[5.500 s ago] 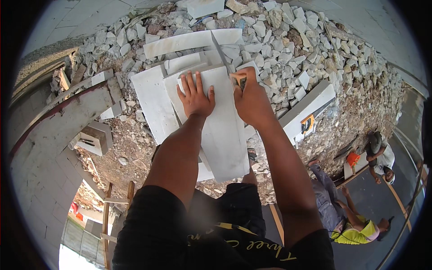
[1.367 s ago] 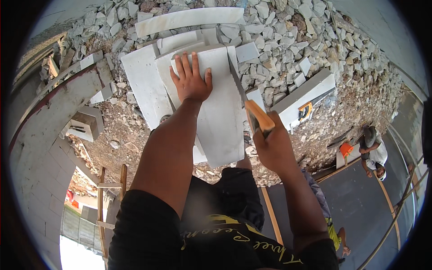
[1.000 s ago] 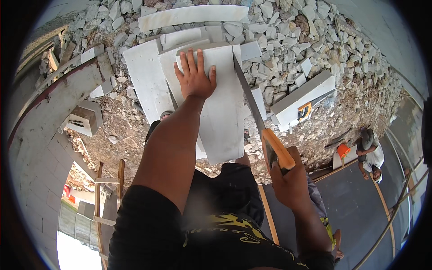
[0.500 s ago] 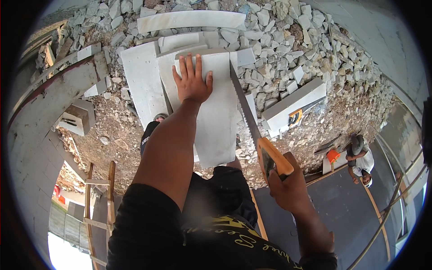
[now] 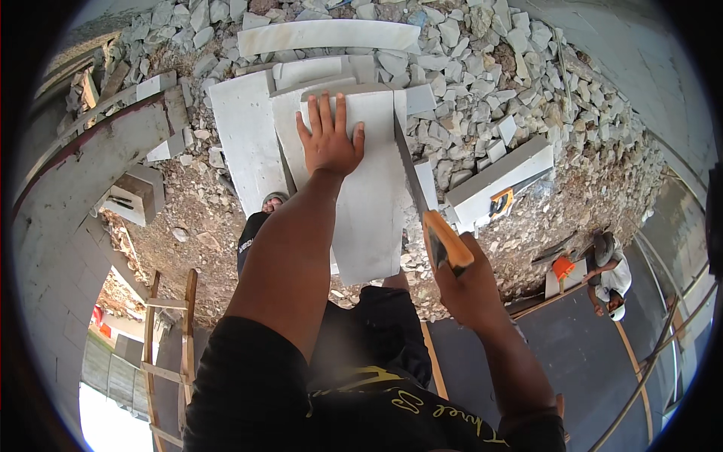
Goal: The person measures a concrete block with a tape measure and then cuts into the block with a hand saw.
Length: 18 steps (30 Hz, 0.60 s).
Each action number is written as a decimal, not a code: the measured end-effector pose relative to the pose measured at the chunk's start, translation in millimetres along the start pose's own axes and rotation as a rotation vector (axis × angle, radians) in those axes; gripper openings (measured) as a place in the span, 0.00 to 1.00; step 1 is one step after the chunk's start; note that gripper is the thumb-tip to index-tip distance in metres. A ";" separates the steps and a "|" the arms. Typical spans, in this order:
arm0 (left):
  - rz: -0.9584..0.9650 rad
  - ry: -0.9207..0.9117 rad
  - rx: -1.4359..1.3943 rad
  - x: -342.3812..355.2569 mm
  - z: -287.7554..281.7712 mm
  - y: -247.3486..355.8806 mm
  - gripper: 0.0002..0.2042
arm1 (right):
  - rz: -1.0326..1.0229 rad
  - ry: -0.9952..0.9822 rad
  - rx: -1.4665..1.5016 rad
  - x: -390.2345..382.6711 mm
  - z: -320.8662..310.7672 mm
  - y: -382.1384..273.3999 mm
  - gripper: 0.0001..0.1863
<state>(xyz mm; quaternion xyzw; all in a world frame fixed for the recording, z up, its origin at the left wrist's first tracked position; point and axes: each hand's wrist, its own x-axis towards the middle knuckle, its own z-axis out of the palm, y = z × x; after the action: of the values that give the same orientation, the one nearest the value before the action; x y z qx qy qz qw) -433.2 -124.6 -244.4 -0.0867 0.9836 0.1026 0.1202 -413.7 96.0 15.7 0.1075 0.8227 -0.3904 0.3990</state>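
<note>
My left hand [image 5: 331, 147] lies spread, palm down, on the upper part of a white block [image 5: 365, 211] stacked on more pale slabs [image 5: 237, 143]. My right hand [image 5: 471, 282] is closed round the orange handle [image 5: 444, 241] of a handsaw, low and right of the block. The saw's toothed blade [image 5: 410, 181] runs up to the block's top right, along its right side; its tip is at or in a cut there. A sandalled foot [image 5: 273, 203] shows beside the slabs on the left, mostly behind my left arm.
Broken pale rubble [image 5: 497, 83] spreads behind. Another block [image 5: 489, 181] at right carries a second saw [image 5: 504, 202]. A co-worker [image 5: 610, 271] is at right near an orange bucket [image 5: 562, 267]. A wooden ladder [image 5: 166, 305] is lower left, a concrete beam [image 5: 98, 162] at left.
My right hand and saw, high at the block 5.5 seconds ago, were drawn down-right, and have moved a little up again since half a second ago. My left hand stays on the block.
</note>
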 end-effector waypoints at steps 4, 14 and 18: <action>0.018 0.003 -0.095 11.8 13.0 39.0 0.35 | 0.429 -0.024 0.264 144.8 -4.8 -26.9 0.11; 0.009 0.011 -0.026 5.4 1.0 7.2 0.34 | 0.102 -0.073 0.094 -1.9 -3.0 -5.4 0.16; 0.026 0.034 -0.072 18.9 6.8 39.6 0.34 | 0.508 -0.039 0.263 140.3 -0.6 -20.1 0.18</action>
<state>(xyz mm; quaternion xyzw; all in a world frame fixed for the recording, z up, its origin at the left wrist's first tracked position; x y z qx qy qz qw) -457.5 -87.7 -248.5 -0.0798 0.9823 0.1380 0.0987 -516.3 64.1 -76.8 0.3536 0.7037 -0.3831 0.4827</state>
